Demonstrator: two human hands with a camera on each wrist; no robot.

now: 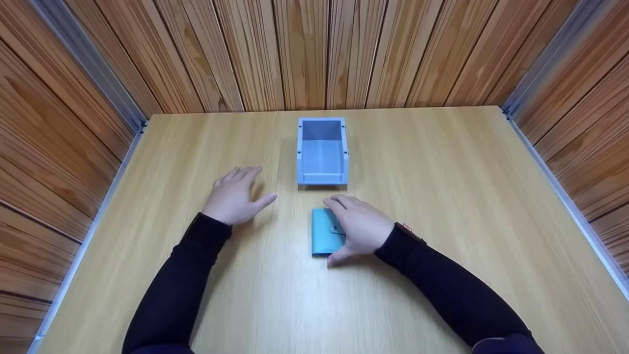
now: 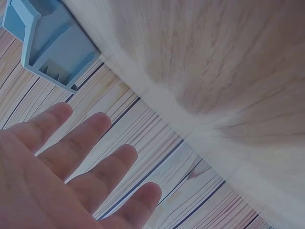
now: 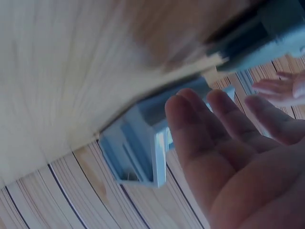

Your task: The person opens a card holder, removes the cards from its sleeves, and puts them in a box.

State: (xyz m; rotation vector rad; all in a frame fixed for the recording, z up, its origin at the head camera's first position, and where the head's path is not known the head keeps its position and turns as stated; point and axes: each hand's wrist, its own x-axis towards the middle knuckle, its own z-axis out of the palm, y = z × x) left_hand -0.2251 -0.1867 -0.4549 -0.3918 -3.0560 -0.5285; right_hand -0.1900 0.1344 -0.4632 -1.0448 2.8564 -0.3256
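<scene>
A teal wallet (image 1: 322,232) with a snap strap lies flat on the table in the head view. Over its right part spreads my right hand (image 1: 361,223), thumb by the near edge and fingers by the far edge; part of the wallet is hidden beneath. In the right wrist view the fingers of this hand (image 3: 252,157) are extended, and the wallet (image 3: 267,38) shows close by at the upper right. My left hand (image 1: 235,199) hovers left of the wallet, holding nothing. Its fingers (image 2: 102,179) are spread in the left wrist view.
A blue plastic bin (image 1: 322,179) with a low front stands just beyond the wallet, near the back of the wooden table (image 1: 422,162). Wood-panelled walls (image 1: 300,54) enclose the table at the back and both sides, with metal strips along the corners.
</scene>
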